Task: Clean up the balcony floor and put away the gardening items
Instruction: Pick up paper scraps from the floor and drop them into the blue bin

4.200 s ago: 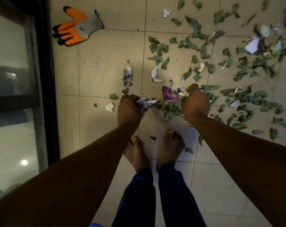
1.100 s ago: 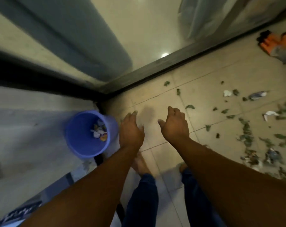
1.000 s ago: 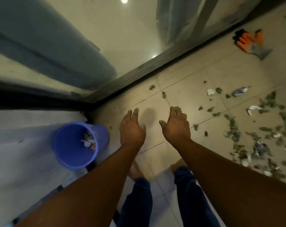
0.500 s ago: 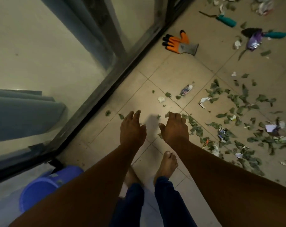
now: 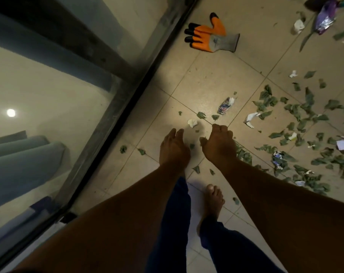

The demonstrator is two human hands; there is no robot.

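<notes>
My left hand [image 5: 174,148] and my right hand [image 5: 218,144] hang side by side over the tiled floor [image 5: 206,75], fingers relaxed and holding nothing. Green leaf bits [image 5: 297,115] and torn paper scraps lie scattered to the right. Just beyond my fingertips lie a small white scrap [image 5: 192,122] and a crumpled printed wrapper [image 5: 225,106]. An orange and grey gardening glove [image 5: 210,34] lies flat at the top, near the door track. A purple wrapper [image 5: 325,18] sits at the top right.
A dark sliding-door frame [image 5: 131,91] runs diagonally along the left, with glass behind it. My bare right foot [image 5: 213,200] stands on the tiles below my hands. Another white paper scrap [image 5: 251,118] lies right of the wrapper.
Both hands held litter, then hung empty by a blue bucket containing scraps. The view has swung right, away from the bucket and back over the littered floor; the bucket is out of view.
</notes>
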